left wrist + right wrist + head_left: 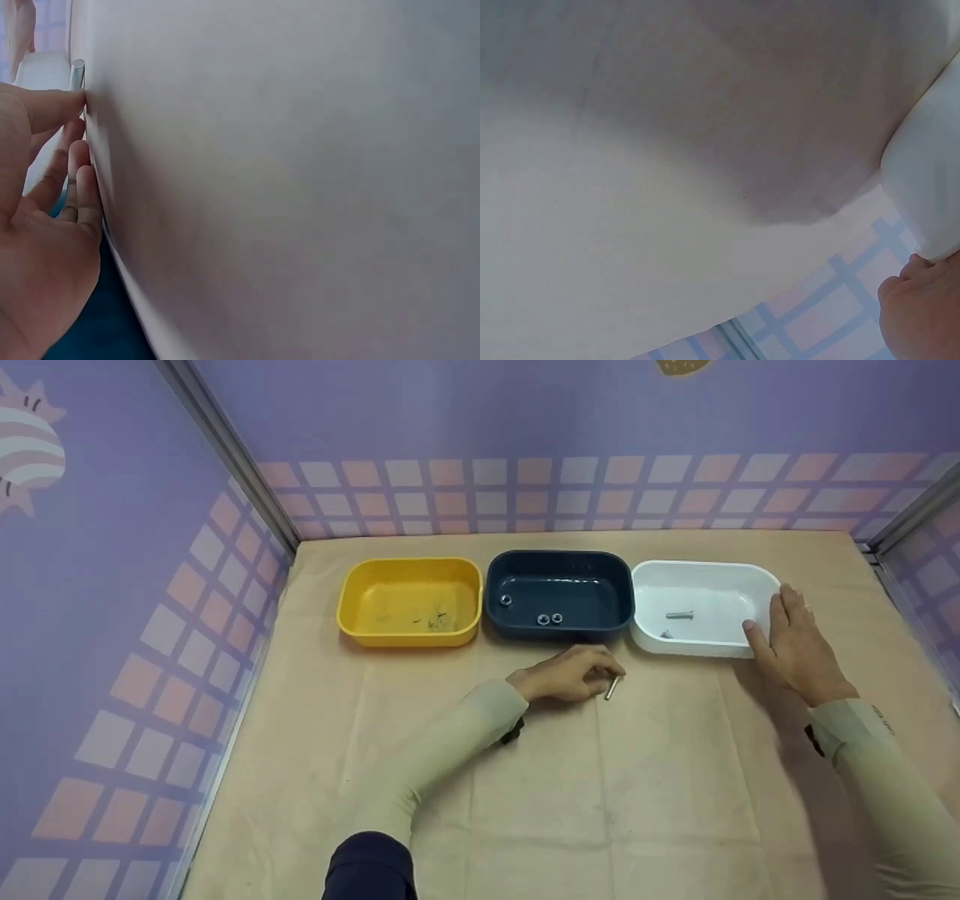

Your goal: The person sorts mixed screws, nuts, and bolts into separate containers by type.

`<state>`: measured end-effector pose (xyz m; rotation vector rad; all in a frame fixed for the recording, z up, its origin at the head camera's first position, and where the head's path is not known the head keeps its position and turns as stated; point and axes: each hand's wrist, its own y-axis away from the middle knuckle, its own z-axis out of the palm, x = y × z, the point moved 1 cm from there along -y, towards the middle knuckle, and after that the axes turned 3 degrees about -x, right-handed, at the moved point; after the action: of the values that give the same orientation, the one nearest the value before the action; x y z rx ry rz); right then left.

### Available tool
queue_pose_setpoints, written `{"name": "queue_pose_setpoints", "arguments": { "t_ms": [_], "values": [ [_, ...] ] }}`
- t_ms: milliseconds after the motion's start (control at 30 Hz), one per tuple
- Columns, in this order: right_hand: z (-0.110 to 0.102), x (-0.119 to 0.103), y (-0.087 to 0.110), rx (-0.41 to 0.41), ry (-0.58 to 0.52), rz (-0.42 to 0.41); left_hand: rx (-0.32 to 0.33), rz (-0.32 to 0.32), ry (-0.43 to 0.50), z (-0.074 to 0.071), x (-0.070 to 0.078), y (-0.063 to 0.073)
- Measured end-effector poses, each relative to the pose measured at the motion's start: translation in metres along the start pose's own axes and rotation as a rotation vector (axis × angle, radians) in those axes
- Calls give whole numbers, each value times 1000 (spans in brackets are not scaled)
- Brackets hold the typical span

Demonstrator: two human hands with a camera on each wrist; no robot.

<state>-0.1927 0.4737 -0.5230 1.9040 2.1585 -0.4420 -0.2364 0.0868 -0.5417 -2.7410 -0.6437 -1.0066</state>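
Note:
My left hand (571,675) pinches a silver bolt (612,688) just above the cloth, in front of the gap between the dark blue tray (600,634) and the white tray (697,648). Its threaded end (78,71) sticks out past my thumb and finger in the left wrist view. My right hand (802,652) rests on the right end of the white tray, fingers extended along the outside and thumb over the rim. Inside that tray lie a bolt (680,616) and another small metal piece (666,634). Several nuts (544,619) sit in the dark blue tray.
A yellow tray (409,640) with small dark thin pieces (439,619) stands at the left of the row. Beige cloth (600,802) covers the table. Patterned panels (480,435) enclose the back and sides.

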Motion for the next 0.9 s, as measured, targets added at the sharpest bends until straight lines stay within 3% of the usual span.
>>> {"name": "queue_pose_setpoints", "arguments": {
  "t_ms": [267,633,900],
  "values": [
    [0,0,0,-11,3,16,-63,-8,-38,0,2,-1],
    [-1,1,-1,-15,5,24,3,17,-10,1,-3,-3],
    [0,0,0,-27,0,28,-72,-4,-13,0,-3,-1]
  ]
}}
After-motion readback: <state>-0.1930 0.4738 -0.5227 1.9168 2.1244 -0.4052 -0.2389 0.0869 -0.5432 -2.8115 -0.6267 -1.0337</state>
